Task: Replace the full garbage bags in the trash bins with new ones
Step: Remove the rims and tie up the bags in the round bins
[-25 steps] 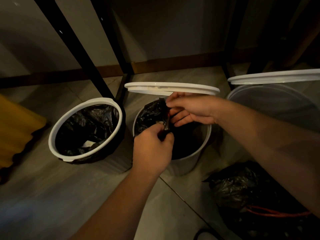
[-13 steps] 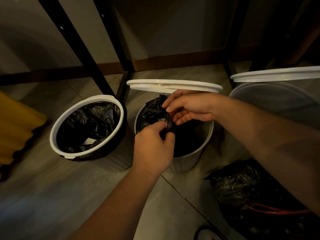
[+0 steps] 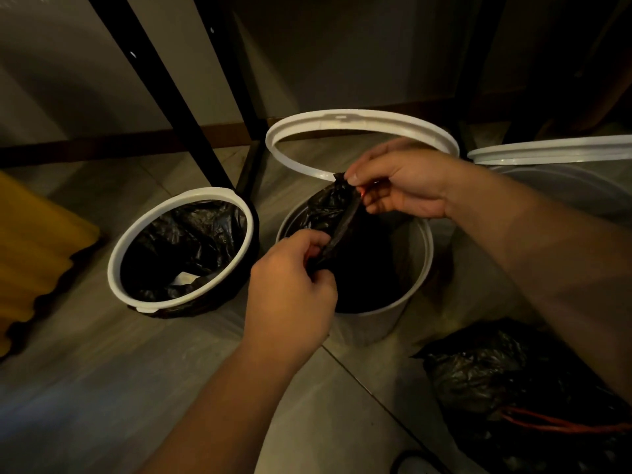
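Grey floor tiles (image 3: 102,371) lie in dim light, with a plain wall and black legs (image 3: 164,80) behind. Three bins stand in a row. The left bin (image 3: 114,261) already has a black liner under its white ring. The right bin (image 3: 564,189) looks bare, though the light is too poor to be sure.

The new bag (image 3: 328,206) hangs over the mouth of the middle bin (image 3: 376,323), and both hands hold it. The left hand (image 3: 290,289) has its fingers curled and pinches the lower part of the bag's folded edge. The right hand (image 3: 407,186) pinches the top edge between thumb and forefinger, where a bit of red shows, probably a drawstring. This bin's ring (image 3: 359,116) stands tipped up behind the hands.

The bag is thin, soft film, very light and likely slippery, and its layers probably cling together. It looks easy to tear if it is yanked. The best hold seems to be the mouth hem. Rubbing the two layers apart there should open it, and then it can be spread over the rim.

A full bag (image 3: 478,374) with a red tie (image 3: 564,427) lies on the floor near the middle bin, and something yellow (image 3: 34,241) sits at far left. No brand, label or writing can be read.
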A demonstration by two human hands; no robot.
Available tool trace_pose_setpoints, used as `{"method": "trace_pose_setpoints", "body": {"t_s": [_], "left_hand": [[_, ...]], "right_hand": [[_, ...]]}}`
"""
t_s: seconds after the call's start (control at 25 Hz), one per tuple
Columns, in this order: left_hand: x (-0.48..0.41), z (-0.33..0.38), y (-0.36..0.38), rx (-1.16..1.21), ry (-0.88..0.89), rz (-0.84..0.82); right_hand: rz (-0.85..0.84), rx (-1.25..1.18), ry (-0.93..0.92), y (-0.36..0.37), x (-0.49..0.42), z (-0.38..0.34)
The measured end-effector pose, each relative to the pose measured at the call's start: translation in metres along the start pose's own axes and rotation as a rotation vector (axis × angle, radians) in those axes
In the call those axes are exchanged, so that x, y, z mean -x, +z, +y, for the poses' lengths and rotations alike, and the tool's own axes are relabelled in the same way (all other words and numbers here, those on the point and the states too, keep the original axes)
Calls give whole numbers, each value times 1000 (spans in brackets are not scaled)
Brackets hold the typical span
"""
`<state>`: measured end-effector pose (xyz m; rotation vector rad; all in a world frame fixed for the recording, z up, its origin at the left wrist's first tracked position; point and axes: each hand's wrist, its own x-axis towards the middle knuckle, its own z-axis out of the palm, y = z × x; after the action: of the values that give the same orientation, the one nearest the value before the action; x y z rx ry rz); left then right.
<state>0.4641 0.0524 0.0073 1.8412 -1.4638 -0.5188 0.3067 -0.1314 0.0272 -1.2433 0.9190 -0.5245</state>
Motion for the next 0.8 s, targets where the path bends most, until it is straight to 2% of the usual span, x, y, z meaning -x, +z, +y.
{"method": "trace_pose_setpoints", "body": {"t_s": [0.08, 0.28, 0.36, 0.6, 0.8], "left_hand": [[-2, 2, -6, 214, -113, -63], [-19, 18, -46, 772, -337, -40], [-27, 20, -65, 836, -331, -56], [-50, 41, -71, 799, -370, -179], [-63, 47, -60, 902, -463, -180]], "right_hand": [[-17, -7, -39, 0, 0, -3], [-92, 39, -210, 6, 6, -21], [-142, 67, -270, 10, 10, -29], [-304, 90, -371, 21, 15, -39], [-270, 209, -455, 25, 13, -34]]}}
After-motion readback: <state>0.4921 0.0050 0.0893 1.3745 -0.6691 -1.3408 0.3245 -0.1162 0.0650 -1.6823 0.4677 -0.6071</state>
